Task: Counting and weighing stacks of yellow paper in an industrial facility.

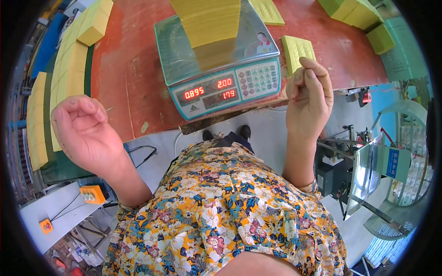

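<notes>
A digital scale (221, 85) with a teal edge and lit red digits stands at the table's front edge. On its shiny metal pan rests a tall yellow block (209, 23), mirrored in the metal. My left hand (87, 133) is held palm up left of the scale, fingers curled in, with nothing visible in it. To the right of the scale my right hand (311, 94) is raised with its fingers bent together near the thumb, and I see nothing between them. Just behind it lies a flat yellow slab (297, 50) with a bumpy top, partly covered by the fingers.
The red worn table (122, 87) carries another yellow slab (267, 11) behind the scale and yellow blocks (352, 14) at the far right. Rows of yellow blocks (69, 69) line the left. An orange socket box (92, 194) is low left; a metal-framed machine (363, 170) stands right.
</notes>
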### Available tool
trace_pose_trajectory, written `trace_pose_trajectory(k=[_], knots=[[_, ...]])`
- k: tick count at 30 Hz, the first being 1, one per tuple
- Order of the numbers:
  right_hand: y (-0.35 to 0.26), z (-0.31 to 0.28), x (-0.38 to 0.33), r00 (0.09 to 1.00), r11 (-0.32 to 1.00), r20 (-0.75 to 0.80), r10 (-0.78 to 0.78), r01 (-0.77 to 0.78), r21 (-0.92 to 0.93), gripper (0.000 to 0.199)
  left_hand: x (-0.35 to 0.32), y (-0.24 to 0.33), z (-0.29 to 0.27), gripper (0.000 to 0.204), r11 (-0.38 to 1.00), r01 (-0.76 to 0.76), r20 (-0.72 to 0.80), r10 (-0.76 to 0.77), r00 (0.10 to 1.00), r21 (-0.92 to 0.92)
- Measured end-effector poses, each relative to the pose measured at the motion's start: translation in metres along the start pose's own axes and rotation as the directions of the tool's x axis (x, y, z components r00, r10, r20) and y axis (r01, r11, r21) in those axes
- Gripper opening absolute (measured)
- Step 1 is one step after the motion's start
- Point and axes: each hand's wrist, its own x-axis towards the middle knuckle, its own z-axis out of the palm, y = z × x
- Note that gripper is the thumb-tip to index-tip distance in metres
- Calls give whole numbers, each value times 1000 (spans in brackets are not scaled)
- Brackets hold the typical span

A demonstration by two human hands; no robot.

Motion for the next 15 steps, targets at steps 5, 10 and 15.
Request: trace_pose_trajectory(k=[5,10,15], knots=[[3,-6,1,1000,1000,14,23,-23,10,20,-5,2,0,35,999,39,1,-39,999,12],[-2,-15,2,1000,1000,-3,14,-14,24,19,-11,2,17,34,999,32,-9,-31,999,33],[-21,-33,-1,998,999,-62,-9,11,37,19,-21,-7,53,30,995,101,24,-102,995,19]])
